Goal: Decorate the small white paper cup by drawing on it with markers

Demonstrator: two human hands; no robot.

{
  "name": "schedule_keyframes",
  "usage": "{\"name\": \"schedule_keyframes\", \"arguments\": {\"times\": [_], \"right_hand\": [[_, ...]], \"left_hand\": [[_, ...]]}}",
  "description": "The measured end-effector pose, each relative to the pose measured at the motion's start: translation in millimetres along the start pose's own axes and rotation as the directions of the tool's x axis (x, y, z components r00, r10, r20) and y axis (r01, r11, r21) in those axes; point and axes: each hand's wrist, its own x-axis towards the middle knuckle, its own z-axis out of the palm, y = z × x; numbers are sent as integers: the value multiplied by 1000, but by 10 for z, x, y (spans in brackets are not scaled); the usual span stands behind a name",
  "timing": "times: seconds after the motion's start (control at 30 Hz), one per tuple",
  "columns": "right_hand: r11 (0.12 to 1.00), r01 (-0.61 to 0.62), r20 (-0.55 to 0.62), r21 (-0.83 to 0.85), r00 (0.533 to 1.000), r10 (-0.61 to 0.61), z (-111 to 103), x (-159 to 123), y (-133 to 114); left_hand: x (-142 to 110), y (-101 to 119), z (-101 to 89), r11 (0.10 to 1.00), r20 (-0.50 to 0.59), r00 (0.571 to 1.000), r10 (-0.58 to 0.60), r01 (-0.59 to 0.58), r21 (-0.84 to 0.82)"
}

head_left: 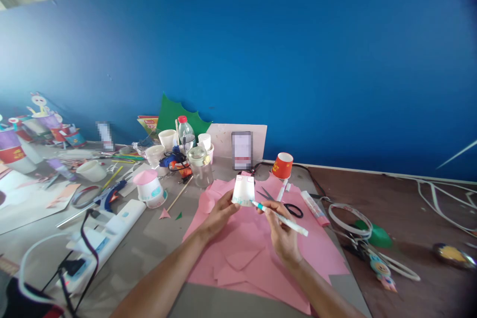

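My left hand (220,212) grips a white paper cup (244,190), held upside down with its wide rim downward. Small pink outlines show near the cup's top, and teal marks run along its rim. My right hand (281,231) holds a white marker (286,220) with a teal band, its tip at or very near the cup's lower right edge. Beneath both hands lie overlapping sheets of pink paper (238,246). Black-handled scissors (293,210) rest on the paper just beyond my right hand. Left of my hands stands a decorated cup (149,193) with a pink cone top.
A red paper cup (282,166), a glue stick (315,207) and a propped phone (242,151) stand or lie around the paper. Left are a glass jar (201,169), a plastic bottle (186,134) and a white power strip (108,238). Cables (350,218) lie at right.
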Motion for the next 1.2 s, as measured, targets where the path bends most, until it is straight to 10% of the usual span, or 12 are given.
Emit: {"name": "schedule_keyframes", "arguments": {"times": [1.2], "right_hand": [[992, -111, 2, 56, 994, 111, -15, 19, 39]], "left_hand": [[-18, 35, -7, 998, -2, 1000, -29, 29, 63]]}}
